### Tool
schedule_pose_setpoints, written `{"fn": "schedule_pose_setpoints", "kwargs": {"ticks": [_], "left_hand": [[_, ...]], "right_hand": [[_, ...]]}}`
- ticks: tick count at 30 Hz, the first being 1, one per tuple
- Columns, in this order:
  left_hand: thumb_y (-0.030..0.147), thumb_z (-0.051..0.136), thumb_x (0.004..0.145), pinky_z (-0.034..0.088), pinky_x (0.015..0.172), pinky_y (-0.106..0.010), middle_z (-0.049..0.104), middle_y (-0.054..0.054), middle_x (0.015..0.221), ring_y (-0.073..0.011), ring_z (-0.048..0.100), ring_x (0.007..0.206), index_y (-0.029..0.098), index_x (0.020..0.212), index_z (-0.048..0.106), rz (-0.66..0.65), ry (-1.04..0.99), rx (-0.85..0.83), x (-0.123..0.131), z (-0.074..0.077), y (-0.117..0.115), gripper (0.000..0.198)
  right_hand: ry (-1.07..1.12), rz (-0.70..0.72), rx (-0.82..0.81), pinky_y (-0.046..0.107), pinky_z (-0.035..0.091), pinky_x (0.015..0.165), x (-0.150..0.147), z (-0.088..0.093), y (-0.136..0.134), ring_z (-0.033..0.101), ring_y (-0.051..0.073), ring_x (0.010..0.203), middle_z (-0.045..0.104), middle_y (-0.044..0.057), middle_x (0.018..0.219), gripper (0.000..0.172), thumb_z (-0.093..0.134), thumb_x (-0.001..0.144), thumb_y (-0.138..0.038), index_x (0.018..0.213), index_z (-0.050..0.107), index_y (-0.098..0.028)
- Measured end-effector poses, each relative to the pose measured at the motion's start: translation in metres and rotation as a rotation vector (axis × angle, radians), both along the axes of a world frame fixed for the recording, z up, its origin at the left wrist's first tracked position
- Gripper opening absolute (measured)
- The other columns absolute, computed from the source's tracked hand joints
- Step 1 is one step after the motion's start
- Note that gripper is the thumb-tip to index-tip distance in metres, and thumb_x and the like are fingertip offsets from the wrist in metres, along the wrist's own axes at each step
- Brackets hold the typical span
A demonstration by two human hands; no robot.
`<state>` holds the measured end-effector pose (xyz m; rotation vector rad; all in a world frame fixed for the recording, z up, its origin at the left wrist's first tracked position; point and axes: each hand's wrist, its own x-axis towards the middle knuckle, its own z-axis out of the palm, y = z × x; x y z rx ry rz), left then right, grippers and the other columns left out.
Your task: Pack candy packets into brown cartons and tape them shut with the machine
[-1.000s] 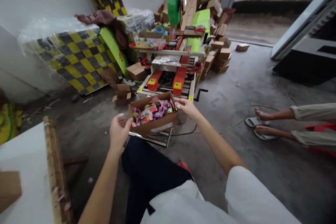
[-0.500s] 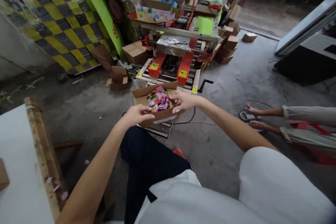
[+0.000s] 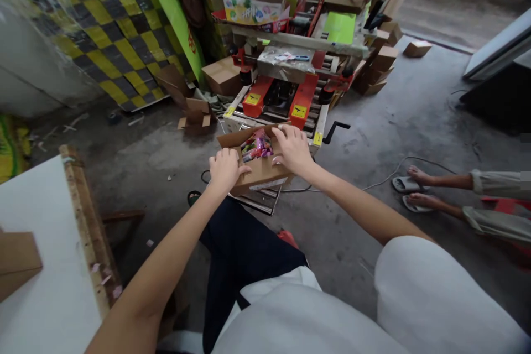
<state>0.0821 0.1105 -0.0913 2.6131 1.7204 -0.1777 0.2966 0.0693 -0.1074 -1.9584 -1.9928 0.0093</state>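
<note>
An open cardboard box [image 3: 265,170] stands in front of my legs on the near end of a roller conveyor [image 3: 262,202]. Inside it lie colourful wrapped candy packets [image 3: 259,145], mostly pink and purple. My left hand [image 3: 225,170] grips the left end of the box, fingers bent over the flap and thumb along the front edge. At the right end, my right hand [image 3: 292,149] is curled over the side flap, its thumb by the front edge. Both hands partly hide the flaps.
Ahead is a carton sealing machine [image 3: 299,105] with a black crank [image 3: 337,130]. A printed carton [image 3: 255,5] sits on top. To the left stands a white table [image 3: 53,243] with a wooden edge. A seated person's feet [image 3: 417,185] are at right, near a cable.
Both hands have shifted onto the ends of the box, the right one turning over its flap. The flaps stand differently and cover more of the candy. The view has moved slightly.
</note>
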Motion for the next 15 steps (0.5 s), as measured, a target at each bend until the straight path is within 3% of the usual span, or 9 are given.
{"fn": "schedule_pose_setpoints", "kwargs": {"ticks": [3,6,11,15], "left_hand": [[0.054,0.065,0.093,0.041,0.096,-0.042,0.060,-0.018,0.126,-0.0345,0.054,0.120,0.013,0.120,0.059,0.004,0.050,0.007,0.002,0.006,-0.002,0.049],[0.054,0.064,0.093,0.042,0.095,-0.041,0.060,-0.017,0.127,-0.0341,0.054,0.119,0.014,0.121,0.058,0.029,0.075,0.047,0.003,0.004,-0.005,0.049],[0.050,0.063,0.095,0.042,0.095,-0.041,0.060,-0.018,0.126,-0.0348,0.054,0.118,0.013,0.122,0.058,0.012,0.073,0.110,0.002,-0.009,-0.012,0.046],[0.045,0.061,0.097,0.043,0.094,-0.043,0.060,-0.019,0.126,-0.0356,0.054,0.117,0.014,0.124,0.059,0.003,0.067,0.124,0.002,-0.014,-0.015,0.041]], "right_hand": [[-0.051,0.109,0.039,0.059,0.022,0.121,-0.010,0.000,0.012,0.021,0.042,0.152,0.020,0.023,0.166,0.100,0.081,0.081,-0.033,0.162,0.025,-0.014],[-0.019,0.157,-0.004,0.058,0.020,0.124,-0.024,-0.013,0.018,0.018,0.040,0.155,0.017,0.024,0.168,0.091,0.069,0.087,-0.026,0.162,0.022,-0.007],[0.056,0.221,-0.085,0.046,0.029,0.124,-0.038,-0.029,0.009,0.029,0.033,0.153,0.022,0.024,0.166,0.074,0.049,0.093,-0.013,0.160,0.022,0.002],[0.005,0.336,-0.205,0.044,0.041,0.117,-0.032,-0.012,0.013,0.050,0.032,0.139,0.045,0.022,0.156,0.066,0.051,0.099,-0.027,0.159,0.032,-0.006]]}}
